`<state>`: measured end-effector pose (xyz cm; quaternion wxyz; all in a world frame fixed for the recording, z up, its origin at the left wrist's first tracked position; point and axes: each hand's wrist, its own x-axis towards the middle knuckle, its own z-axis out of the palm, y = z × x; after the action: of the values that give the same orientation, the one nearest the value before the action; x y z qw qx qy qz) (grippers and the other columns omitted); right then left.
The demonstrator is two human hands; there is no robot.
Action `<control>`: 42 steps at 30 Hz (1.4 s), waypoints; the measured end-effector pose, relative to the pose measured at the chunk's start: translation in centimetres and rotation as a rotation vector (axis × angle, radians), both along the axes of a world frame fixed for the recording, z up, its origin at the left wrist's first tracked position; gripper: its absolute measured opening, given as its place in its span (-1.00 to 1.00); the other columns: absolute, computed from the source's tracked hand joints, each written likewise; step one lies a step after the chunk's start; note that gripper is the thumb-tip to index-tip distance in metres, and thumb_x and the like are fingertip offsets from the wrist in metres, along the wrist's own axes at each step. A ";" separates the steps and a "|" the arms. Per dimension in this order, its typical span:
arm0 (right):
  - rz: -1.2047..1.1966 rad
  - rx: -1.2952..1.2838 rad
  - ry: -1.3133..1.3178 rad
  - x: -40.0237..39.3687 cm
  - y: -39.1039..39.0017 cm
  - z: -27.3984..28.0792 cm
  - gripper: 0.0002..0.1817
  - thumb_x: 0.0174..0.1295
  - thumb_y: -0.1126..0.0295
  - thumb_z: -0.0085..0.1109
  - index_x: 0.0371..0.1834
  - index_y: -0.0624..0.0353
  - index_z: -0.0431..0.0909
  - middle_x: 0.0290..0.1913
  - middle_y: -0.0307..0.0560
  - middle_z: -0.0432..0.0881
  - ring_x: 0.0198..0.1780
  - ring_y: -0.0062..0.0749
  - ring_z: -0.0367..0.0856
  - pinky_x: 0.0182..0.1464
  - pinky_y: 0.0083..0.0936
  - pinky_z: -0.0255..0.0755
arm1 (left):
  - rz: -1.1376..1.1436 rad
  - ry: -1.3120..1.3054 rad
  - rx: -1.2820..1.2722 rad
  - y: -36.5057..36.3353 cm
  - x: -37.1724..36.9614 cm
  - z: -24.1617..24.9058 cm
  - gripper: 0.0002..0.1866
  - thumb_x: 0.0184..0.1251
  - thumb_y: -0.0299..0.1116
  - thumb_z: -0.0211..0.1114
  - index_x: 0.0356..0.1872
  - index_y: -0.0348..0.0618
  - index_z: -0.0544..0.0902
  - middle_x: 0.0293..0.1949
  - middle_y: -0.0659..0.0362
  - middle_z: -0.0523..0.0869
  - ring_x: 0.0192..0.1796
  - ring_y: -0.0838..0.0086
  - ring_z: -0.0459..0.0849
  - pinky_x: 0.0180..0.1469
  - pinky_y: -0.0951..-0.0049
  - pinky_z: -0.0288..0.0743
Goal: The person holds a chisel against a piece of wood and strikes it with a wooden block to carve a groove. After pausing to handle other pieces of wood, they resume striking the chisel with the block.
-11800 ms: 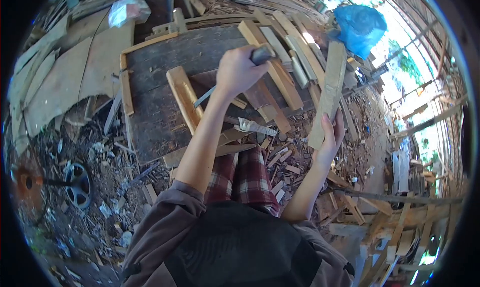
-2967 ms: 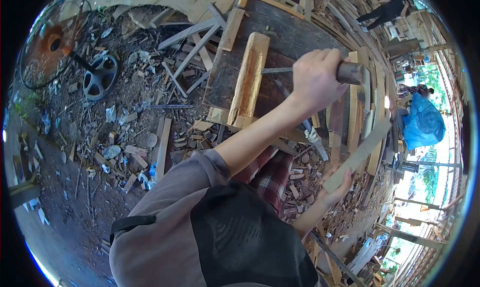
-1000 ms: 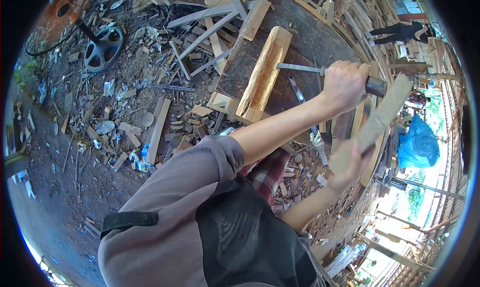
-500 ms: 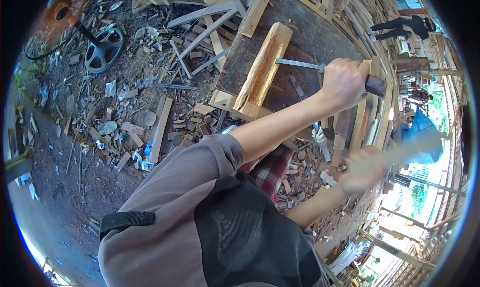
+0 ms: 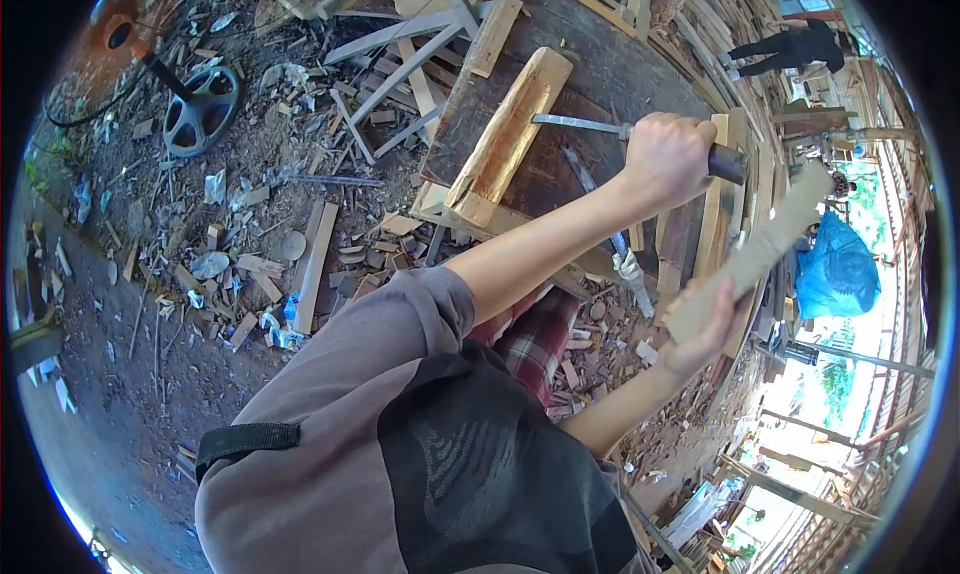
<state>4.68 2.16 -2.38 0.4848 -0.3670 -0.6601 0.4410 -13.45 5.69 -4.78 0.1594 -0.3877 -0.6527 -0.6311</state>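
My left hand (image 5: 668, 162) is closed around the dark handle of a chisel (image 5: 580, 124), with the handle's end jutting out beyond the fist. The blade tip meets a wooden beam (image 5: 512, 134) with a long pale groove cut along it. That beam lies slanted on a dark wooden workbench (image 5: 590, 54). Lower right, my right hand (image 5: 708, 334) grips a rough wooden mallet (image 5: 765, 244) near its lower end. The mallet slants up and to the right, its upper end apart from the chisel handle. Part of my right-hand grip is hidden behind the wood.
Wood offcuts and chips (image 5: 380, 264) cover the ground left of the bench. An orange machine with a dark spoked wheel (image 5: 202, 112) stands upper left. Planks (image 5: 715, 224) lean along the right. A blue bag (image 5: 838, 269) hangs far right. A person (image 5: 795, 49) is upper right.
The mallet has swung upward towards the chisel handle and is less blurred. My left hand still holds the chisel on the beam. The whole view has shifted slightly.
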 end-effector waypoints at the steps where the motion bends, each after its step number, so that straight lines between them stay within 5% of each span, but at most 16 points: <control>1: -0.009 0.001 0.011 0.6 -0.2 0.6 -0.47 0.33 0.12 0.02 0.25 0.22 0.30 -0.46 -0.15 0.43 -0.57 -0.60 0.37 -0.65 -0.66 0.25 | -0.005 0.001 -0.001 -0.1 0.0 0.1 -0.79 -0.23 -0.32 0.38 -0.55 -0.13 0.55 -0.56 0.11 0.64 -0.43 0.15 0.67 -0.35 0.20 0.52; 4: -0.037 0.024 0.034 1.3 -0.6 1.8 -0.42 0.38 0.05 -0.12 0.32 0.23 0.29 -0.50 -0.18 0.37 -0.65 -0.61 0.30 -0.71 -0.68 0.19 | -0.064 0.044 -0.038 -0.6 -0.1 0.2 -0.79 -0.23 -0.33 0.38 -0.56 -0.12 0.54 -0.56 0.13 0.63 -0.42 0.17 0.67 -0.33 0.21 0.52; 22: -0.046 -0.104 0.126 3.9 -1.0 -0.2 -0.37 0.41 0.01 -0.23 0.39 0.24 0.18 -0.53 -0.16 0.36 -0.71 -0.58 0.27 -0.73 -0.65 0.18 | -0.169 0.168 -0.286 0.1 1.1 -1.3 -0.82 -0.21 -0.33 0.39 -0.52 -0.08 0.60 -0.56 0.20 0.64 -0.43 0.24 0.68 -0.30 0.27 0.54; 42: -0.060 -0.182 0.133 5.4 -1.6 -0.6 -0.37 0.42 0.01 -0.19 0.40 0.23 0.21 -0.53 -0.19 0.32 -0.66 -0.61 0.25 -0.66 -0.65 0.19 | -0.122 0.138 -0.048 -1.3 0.5 0.3 -0.71 -0.36 -0.36 0.46 -0.53 -0.08 0.56 -0.56 0.20 0.60 -0.41 0.26 0.65 -0.31 0.27 0.53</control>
<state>10.09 0.59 -2.94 0.5053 -0.3991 -0.5723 0.5078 -12.92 4.41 -4.50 0.1560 -0.4728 -0.6304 -0.5956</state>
